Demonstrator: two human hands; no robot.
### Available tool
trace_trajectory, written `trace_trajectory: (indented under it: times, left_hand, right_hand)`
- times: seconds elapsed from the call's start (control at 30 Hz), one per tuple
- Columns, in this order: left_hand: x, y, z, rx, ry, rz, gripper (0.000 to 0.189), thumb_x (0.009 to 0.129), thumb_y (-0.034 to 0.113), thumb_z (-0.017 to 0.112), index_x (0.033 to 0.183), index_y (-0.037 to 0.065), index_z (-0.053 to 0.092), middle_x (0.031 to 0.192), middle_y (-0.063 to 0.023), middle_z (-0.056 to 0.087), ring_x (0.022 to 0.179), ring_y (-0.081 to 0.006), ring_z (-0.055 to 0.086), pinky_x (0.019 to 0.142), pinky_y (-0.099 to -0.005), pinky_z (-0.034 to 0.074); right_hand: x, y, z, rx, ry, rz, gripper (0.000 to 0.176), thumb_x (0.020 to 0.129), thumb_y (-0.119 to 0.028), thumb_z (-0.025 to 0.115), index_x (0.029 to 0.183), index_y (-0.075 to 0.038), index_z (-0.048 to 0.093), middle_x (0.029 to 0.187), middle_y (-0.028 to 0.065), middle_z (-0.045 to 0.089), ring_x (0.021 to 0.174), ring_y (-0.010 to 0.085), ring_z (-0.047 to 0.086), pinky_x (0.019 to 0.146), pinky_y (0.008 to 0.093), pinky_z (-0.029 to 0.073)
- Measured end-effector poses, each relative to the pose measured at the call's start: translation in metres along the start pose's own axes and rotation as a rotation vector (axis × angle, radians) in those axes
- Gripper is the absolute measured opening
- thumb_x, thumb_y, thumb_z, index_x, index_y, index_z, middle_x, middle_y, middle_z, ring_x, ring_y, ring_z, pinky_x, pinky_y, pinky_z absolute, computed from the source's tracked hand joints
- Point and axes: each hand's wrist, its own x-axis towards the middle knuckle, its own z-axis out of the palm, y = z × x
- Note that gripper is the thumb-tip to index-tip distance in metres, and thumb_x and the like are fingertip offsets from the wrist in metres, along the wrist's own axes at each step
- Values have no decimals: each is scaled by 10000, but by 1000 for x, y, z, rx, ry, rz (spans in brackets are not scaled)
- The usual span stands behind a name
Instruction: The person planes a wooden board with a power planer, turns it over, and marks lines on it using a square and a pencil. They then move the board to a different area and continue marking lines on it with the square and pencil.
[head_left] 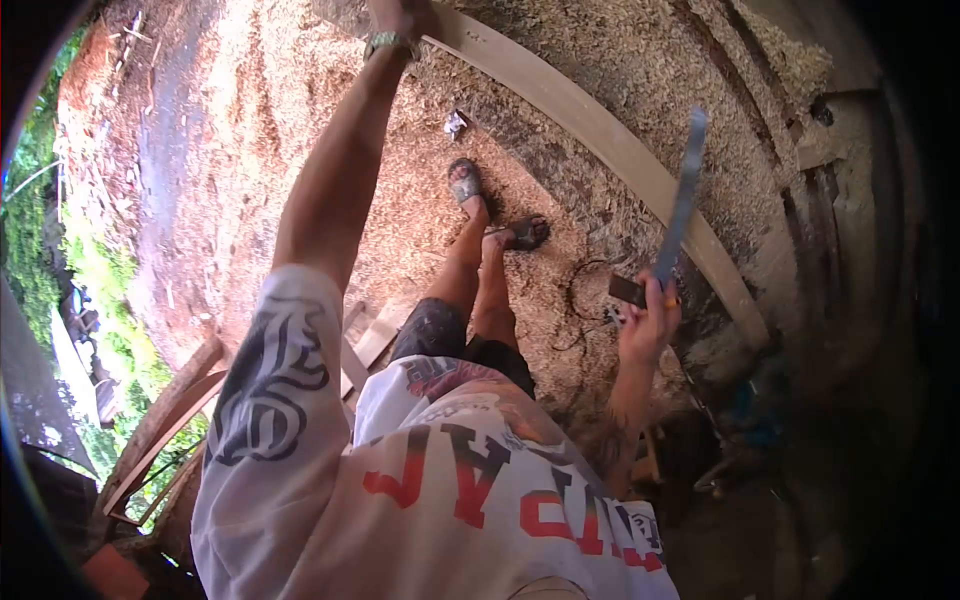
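A try square (pixel 684 190), with a long metal blade and a short dark stock, is in my right hand (pixel 648 322). My fingers close around it near the corner, and the blade points up and away, overlapping the plank in this view. The long pale wooden plank (pixel 600 128) runs from the top of the view down to the right, looking curved through the lens. My left arm stretches far forward, a band around the wrist. At the top edge, my left hand (pixel 398 14) lies over the plank's far part; its fingers are cut off or hidden.
Wood shavings (pixel 400 200) cover the ground around my sandalled feet. A small crumpled silvery thing (pixel 455 125) lies ahead of them. A dark thin cord (pixel 575 300) loops near my right hand. Timber pieces (pixel 165 430) lean at lower left, with dark beams (pixel 830 230) at right.
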Motion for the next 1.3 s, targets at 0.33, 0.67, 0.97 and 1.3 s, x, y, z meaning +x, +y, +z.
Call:
trace_trajectory:
  times: [0.33, 0.67, 0.97, 1.3]
  left_hand:
    - [-255, 132, -96, -102, -678, 278, 698, 736, -11, 632, 1426, 76, 571, 1353, -153, 622, 1267, -358, 569, 1093, -487, 443]
    - [-223, 115, -84, -275, -415, -302, 265, 909, 107, 694, 1149, 16, 630, 987, -199, 701, 916, -387, 676, 791, -430, 547]
    - [-214, 118, -36, -605, -198, -865, 301, 862, 210, 817, 989, -30, 687, 792, -136, 737, 689, -216, 714, 666, -334, 558]
    - [-204, 139, -11, -667, 24, -957, 251, 852, 164, 815, 931, -60, 732, 773, -98, 753, 687, -120, 698, 679, -278, 571]
  right_hand:
    - [38, -19, 192, -176, -30, 83, 214, 980, -243, 651, 1041, -40, 619, 869, 47, 609, 640, 126, 554, 525, 272, 412]
    - [28, -34, 266, -907, -342, -361, 383, 1018, -351, 659, 1104, 22, 673, 958, 134, 682, 881, 212, 641, 818, 353, 509]
    - [79, -86, 256, -469, -456, -132, 723, 1091, -600, 328, 1075, 44, 656, 923, 126, 622, 751, 211, 634, 682, 374, 624]
    - [181, -117, 307, -526, -1102, -328, 384, 1111, -269, 471, 1108, 63, 662, 1216, 230, 683, 1031, 266, 729, 853, 394, 658]
